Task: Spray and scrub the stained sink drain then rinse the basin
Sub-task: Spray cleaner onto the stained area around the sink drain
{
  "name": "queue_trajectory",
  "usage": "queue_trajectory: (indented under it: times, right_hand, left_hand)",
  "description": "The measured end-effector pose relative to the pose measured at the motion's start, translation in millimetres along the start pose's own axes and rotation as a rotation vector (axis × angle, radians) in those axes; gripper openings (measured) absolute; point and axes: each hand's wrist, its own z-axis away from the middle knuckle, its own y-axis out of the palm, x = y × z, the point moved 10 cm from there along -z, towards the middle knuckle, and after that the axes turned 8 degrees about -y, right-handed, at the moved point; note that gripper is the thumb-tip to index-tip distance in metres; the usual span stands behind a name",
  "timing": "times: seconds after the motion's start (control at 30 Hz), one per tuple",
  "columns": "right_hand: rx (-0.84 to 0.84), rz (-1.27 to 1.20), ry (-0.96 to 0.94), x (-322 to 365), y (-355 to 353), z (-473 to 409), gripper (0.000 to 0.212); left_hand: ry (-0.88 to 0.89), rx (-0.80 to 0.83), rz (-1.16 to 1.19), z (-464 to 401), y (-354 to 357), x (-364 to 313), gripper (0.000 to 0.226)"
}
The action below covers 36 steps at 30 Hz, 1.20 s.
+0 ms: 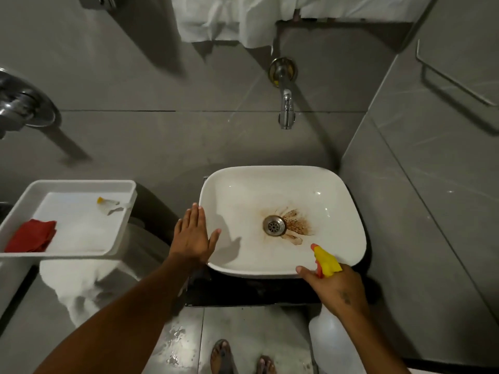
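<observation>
A white sink basin point(243, 195) holds a metal drain point(274, 225) with brown stains point(297, 225) spread to its right. My right hand point(337, 290) grips a spray bottle point(326, 261) with a yellow and orange head; its nozzle points over the basin's front right rim toward the drain. The bottle's pale body point(334, 344) hangs below my hand. My left hand point(193, 236) lies flat with fingers apart on the basin's left rim, holding nothing. A chrome tap point(286, 109) sticks out of the wall above the basin, with no water running.
A white tray point(16, 220) at the left holds a red cloth point(31, 236) and a small clear item with a yellow tip point(108, 205). White towels point(229, 17) hang at the top. A grey wall closes the right side. My feet point(243, 357) stand on wet floor tiles.
</observation>
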Motion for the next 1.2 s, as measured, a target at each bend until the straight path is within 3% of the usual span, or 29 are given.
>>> queue_trajectory:
  times: [0.23,0.73,1.2]
  right_hand:
    - [-0.006,-0.079,0.194,-36,-20,-4,0.065]
    - [-0.041,-0.210,0.246,-49,-48,-32,0.067]
    - [-0.243,-0.281,0.298,-39,-83,-71,0.063]
  left_hand:
    - [0.012,0.012,0.043,-2,3,2,0.099]
    - [0.031,0.041,0.065,-5,6,2,0.101]
    - [0.036,0.039,0.083,-6,5,2,0.098]
